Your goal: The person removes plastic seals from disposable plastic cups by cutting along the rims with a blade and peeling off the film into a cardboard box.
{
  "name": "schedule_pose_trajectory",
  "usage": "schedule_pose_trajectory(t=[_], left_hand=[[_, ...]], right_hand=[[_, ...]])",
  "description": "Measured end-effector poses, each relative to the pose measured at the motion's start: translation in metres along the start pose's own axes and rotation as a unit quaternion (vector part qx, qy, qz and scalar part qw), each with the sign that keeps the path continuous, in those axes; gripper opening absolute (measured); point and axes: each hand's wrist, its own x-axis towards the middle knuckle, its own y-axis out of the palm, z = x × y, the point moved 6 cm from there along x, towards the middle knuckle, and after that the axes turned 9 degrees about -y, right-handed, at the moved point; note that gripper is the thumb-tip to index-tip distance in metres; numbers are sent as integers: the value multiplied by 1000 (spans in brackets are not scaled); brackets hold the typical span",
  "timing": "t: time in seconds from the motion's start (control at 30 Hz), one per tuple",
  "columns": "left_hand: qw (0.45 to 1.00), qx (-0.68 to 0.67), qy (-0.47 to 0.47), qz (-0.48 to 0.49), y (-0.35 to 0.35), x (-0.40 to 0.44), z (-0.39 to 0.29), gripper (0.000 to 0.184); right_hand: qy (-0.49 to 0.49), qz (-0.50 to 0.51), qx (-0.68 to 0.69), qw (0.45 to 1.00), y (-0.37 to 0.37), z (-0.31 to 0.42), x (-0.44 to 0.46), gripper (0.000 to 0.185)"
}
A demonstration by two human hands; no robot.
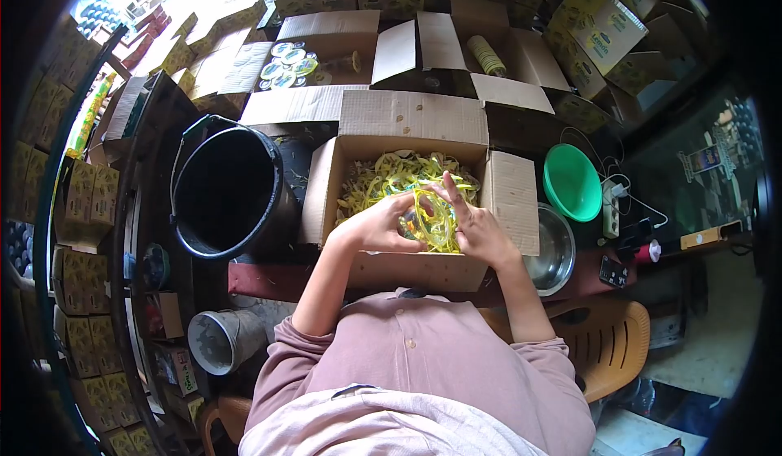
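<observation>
An open cardboard box (411, 126) in front of me holds a heap of curly yellow strips (371, 183). Over its near side, both hands are at a see-through, round plastic piece with yellow edging (438, 218); its exact kind I cannot make out. My left hand (376, 224) curves around its left side, thumb below and fingers above. My right hand (482, 232) grips its right side, with one finger stretched upward. Parts of the fingers are hidden behind the piece and blend with the strips.
A black bucket (273, 203) stands left of the box; a green bowl (573, 183) and a metal bowl (554, 252) stand right. Behind are an open carton with round lids (287, 67) and one with a stacked roll (485, 55). A phone (613, 271) lies at the right edge.
</observation>
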Motion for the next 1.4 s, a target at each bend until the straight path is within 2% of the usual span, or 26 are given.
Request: schedule_pose_trajectory(t=[0.07, 0.1, 0.2, 0.3, 0.4, 0.43, 0.53, 0.6, 0.7, 0.8, 0.9, 1.03, 1.13, 1.27, 1.3, 1.4], left_hand=[[991, 51, 100, -78, -4, -1, 4, 45], [999, 2, 26, -25, -5, -3, 2, 44], [1000, 5, 19, -16, -7, -6, -2, 43], [991, 34, 105, -76, -8, -7, -1, 45], [992, -125, 13, 26, 3, -4, 7, 44], [993, -112, 21, 22, 1, -4, 2, 46], [987, -27, 138, -73, -6, -2, 4, 46], [992, -46, 97, -73, -6, 0, 13, 48], [996, -70, 41, -36, -4, 0, 17, 48], [996, -77, 20, -40, -6, -3, 16, 49], [981, -55, 101, -157, -14, -7, 8, 52], [968, -71, 94, -224, -26, -20, -11, 57], [949, -54, 119, -288, -26, -23, -17, 62], [941, -61, 130, -305, -22, -24, -17, 63], [946, -80, 107, -295, -19, -22, -14, 65], [925, -120, 135, -335, -17, -22, -15, 68]], right_hand=[[2, -6, 18, 1000, -2, -1, -2, 104], [2, -8, 27, 1000, -2, -2, -3, 104], [-21, -24, 8, 999, -7, -1, -3, 103], [-20, -39, 26, 999, -9, -1, -1, 103], [7, -29, 87, 996, -4, -1, -2, 102], [1, -32, 72, 997, -2, -1, -2, 101], [-24, -39, 43, 998, -1, 1, -3, 100], [-55, -40, 47, 997, -6, 5, -2, 99], [1, -13, 45, 999, -7, 3, -4, 91], [-11, -39, -28, 999, -6, -4, -9, 66], [39, -64, 8, 997, -17, -16, -16, 41], [62, -243, 41, 967, -52, -10, -22, 28], [64, -317, 38, 946, -71, 15, -20, 27], [40, -408, 70, 909, -71, 35, -17, 14], [30, -422, 78, 903, -67, 38, -16, 11], [43, -467, 144, 871, -51, 41, -17, 11]])
